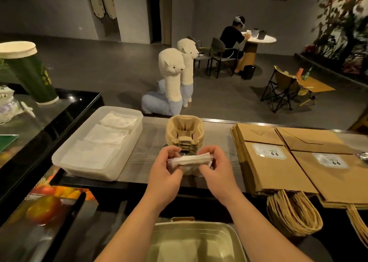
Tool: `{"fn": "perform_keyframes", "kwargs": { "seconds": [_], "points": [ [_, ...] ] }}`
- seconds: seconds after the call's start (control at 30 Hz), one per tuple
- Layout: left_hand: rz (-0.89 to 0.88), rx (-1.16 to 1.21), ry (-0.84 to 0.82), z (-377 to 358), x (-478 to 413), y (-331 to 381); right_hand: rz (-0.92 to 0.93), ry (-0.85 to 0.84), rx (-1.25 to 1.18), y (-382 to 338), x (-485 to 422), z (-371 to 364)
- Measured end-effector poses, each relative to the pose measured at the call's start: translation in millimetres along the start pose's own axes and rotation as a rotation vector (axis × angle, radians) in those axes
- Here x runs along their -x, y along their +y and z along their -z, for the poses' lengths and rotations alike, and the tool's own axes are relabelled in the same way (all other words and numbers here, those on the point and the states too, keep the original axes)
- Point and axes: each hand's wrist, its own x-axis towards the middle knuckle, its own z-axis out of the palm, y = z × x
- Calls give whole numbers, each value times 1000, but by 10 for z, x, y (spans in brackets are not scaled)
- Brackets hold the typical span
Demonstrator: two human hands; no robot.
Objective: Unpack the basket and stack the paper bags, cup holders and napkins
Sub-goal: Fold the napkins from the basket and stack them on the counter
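Note:
My left hand (165, 172) and my right hand (218, 167) both grip a small wad of white napkins (190, 161) above the counter's front edge. Just behind them stands a stack of brown pulp cup holders (185, 131). A translucent plastic tray (79, 163) on the left holds white napkins (105, 136) laid flat. Two stacks of brown paper bags (278, 166) lie flat on the right, their twisted handles (292, 210) hanging over the front edge. The pale basket (197, 227) sits below my forearms at the bottom.
A tall green cup-shaped display (27, 70) stands at the back left on a black glass counter (65, 110). Fruit pictures (45, 206) show at the lower left. Beyond the counter stand two alpaca figures (173, 78), a folding chair (282, 86) and a seated person (233, 38).

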Motion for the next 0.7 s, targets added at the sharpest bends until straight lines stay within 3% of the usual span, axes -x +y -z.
{"fn": "perform_keyframes", "kwargs": {
  "seconds": [0.1, 0.33, 0.4, 0.5, 0.57, 0.7],
  "points": [
    [16, 26, -24, -30, -31, -38, -61, 62, -256, 5, -28, -77],
    [44, 12, 54, -134, -45, 2, -110, 304, -188, -11, -116, -207],
    [34, 8, 47, -138, -51, 30, -95, 249, -181, -24, -134, -197],
    [39, 13, 41, -163, -60, 68, -110, 2, -340, 7, -104, -105],
    [74, 30, 53, -172, -73, 73, -88, -71, -290, 21, -53, -19],
    [87, 65, 89, -176, -64, 81, -67, 79, -86, 18, -20, -4]
  ]
}}
